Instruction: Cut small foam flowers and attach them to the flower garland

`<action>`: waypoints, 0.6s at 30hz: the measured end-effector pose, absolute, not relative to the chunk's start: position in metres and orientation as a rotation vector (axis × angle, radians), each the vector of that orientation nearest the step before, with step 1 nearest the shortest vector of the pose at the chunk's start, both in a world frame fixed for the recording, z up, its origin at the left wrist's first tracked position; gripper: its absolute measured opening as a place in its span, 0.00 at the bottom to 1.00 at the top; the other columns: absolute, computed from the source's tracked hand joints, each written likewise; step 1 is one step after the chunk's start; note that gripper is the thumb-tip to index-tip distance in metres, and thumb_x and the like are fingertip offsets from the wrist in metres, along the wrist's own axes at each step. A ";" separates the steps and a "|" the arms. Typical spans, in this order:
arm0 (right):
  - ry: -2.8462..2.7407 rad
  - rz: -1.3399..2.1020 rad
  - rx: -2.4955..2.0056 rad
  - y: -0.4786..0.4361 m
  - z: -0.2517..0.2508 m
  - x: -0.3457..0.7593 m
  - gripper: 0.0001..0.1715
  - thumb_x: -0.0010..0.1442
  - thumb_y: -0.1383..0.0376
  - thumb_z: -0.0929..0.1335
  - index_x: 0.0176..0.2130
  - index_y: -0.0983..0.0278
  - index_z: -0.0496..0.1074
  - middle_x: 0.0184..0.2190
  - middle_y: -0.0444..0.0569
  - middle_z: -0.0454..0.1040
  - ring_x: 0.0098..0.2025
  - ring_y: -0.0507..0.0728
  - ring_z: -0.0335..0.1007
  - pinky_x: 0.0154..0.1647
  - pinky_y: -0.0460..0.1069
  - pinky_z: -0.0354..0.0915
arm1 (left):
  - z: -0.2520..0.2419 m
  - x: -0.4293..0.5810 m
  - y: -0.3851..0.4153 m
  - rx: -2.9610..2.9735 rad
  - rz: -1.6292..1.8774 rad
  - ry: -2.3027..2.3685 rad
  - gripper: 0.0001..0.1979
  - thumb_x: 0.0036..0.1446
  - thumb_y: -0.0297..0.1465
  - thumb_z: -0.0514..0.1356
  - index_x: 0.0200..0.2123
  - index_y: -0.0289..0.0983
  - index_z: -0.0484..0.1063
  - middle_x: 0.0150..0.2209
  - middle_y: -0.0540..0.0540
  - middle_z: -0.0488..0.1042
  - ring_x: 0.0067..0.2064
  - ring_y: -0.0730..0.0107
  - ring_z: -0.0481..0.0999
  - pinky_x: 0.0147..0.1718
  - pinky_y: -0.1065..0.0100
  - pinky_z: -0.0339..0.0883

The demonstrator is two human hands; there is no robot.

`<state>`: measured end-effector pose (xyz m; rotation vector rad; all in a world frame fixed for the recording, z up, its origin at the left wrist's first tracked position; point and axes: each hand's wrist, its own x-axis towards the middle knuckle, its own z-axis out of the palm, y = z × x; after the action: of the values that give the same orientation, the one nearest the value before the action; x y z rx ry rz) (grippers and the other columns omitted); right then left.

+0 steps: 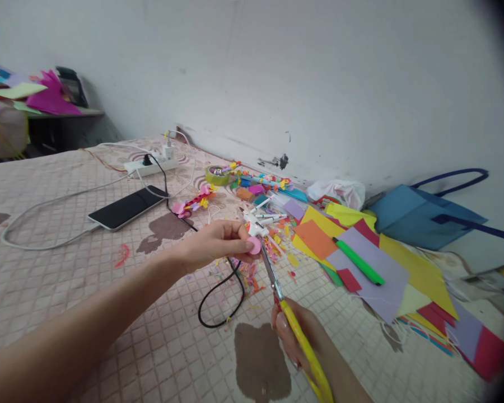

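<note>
Between the thumb and fingers of my left hand (220,243) is a small round pink foam piece (255,245). My right hand (296,330) is closed around the yellow handles of a pair of scissors (283,302). The metal blades point up and away, with their tips at the right edge of the pink piece. Whether the blades touch it I cannot tell. Just behind the pink piece lies a white glue gun (255,224), partly hidden by my left hand. Colourful foam scraps (252,277) are scattered below and beyond my hands.
On the left a phone (128,207) is cabled to a white power strip (151,162). A black cable loop (201,313) lies near my hands. Foam sheets (369,274), a green marker (359,262) and a blue bag (420,215) are to the right. Green tape (217,176) stands near the wall.
</note>
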<state>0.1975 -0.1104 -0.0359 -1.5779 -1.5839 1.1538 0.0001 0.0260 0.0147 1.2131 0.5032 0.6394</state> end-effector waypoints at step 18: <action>-1.650 1.040 -1.683 -0.113 -0.016 0.192 0.20 0.58 0.51 0.62 0.25 0.62 0.56 0.21 0.39 0.52 0.23 0.49 0.47 0.21 0.45 0.48 | 0.014 -0.001 0.027 1.260 0.626 0.513 0.11 0.50 0.33 0.66 0.26 0.33 0.69 0.29 0.50 0.76 0.32 0.78 0.75 0.37 0.71 0.68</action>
<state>0.1918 -0.1127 -0.0161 -1.6834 -1.6499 1.0401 -0.0011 0.0267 0.0139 1.2596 0.5130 0.6263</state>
